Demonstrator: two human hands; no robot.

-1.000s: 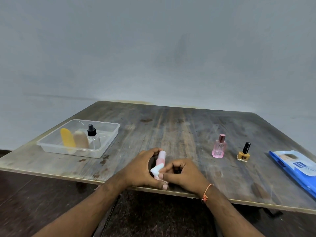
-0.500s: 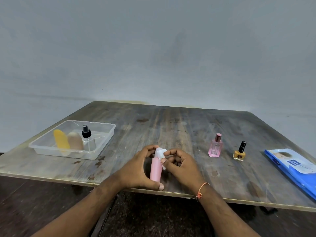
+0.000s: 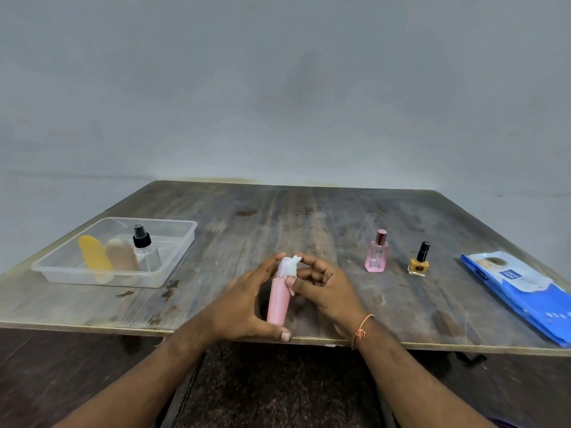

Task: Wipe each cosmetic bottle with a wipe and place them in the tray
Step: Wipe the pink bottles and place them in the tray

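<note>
- Your slim pink plastic bottle [image 3: 279, 299] stands nearly upright, top tilted slightly right, at the near edge of the worn wooden tabletop [image 3: 309, 217], between both of your hands.
- Your left hand [image 3: 247, 307] curls round the bottle, forefinger at its top and thumb under its base.
- Your right hand [image 3: 324, 288] pinches a small white wipe [image 3: 290, 265] against the bottle's cap.
- The clear plastic tray [image 3: 182, 242] sits well to the left, holding a yellow tube [image 3: 94, 257], a beige tube [image 3: 120, 254] and a clear spray bottle with a black pump [image 3: 145, 251].
- To the right stand a pink glass perfume bottle [image 3: 377, 256] and a yellow nail polish bottle with a black cap [image 3: 419, 261], apart from each other.
- A blue wipes packet [image 3: 522, 291] lies at the far right.
</note>
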